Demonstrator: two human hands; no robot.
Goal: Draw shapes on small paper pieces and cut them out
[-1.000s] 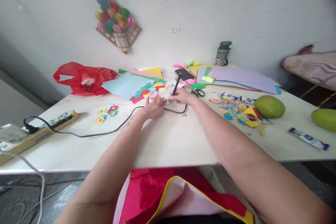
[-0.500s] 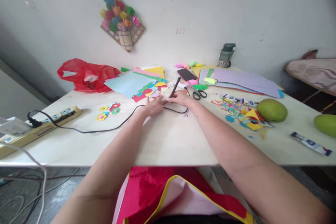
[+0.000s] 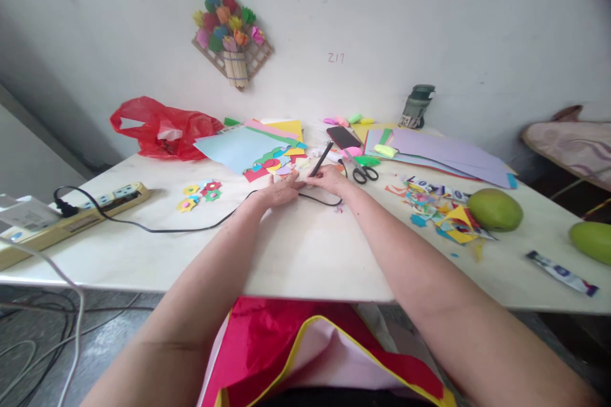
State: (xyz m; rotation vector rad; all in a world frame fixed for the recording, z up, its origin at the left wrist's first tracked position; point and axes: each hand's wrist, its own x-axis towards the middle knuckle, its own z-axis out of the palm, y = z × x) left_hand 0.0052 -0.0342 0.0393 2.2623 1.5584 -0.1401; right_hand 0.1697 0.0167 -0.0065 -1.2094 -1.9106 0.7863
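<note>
Tipped further over than a second ago, the black stick sits pinched in the fingertips of the right hand, its lower end lost among them, above the middle of the tabletop. That tabletop runs out of sight left and right, partly covered by the person's forearms. Lavender sheets hide most of the papers beneath them. At the back left slumps a red plastic bag; something pale and something dark show inside, too blurred to name. One end of the power strip is cut off, and its black cord slips behind the left forearm and comes out by the hands. On the wall, a stick holder is packed with coloured flowers. What the green bottle contains I can't make out. Of two green fruits, the outer one is cut off. The left hand rests low, fingers together; whether it grips anything, I cannot tell. Scissors lie near the right hand. Overlapping paper pieces half hide one another just beyond the left.
</note>
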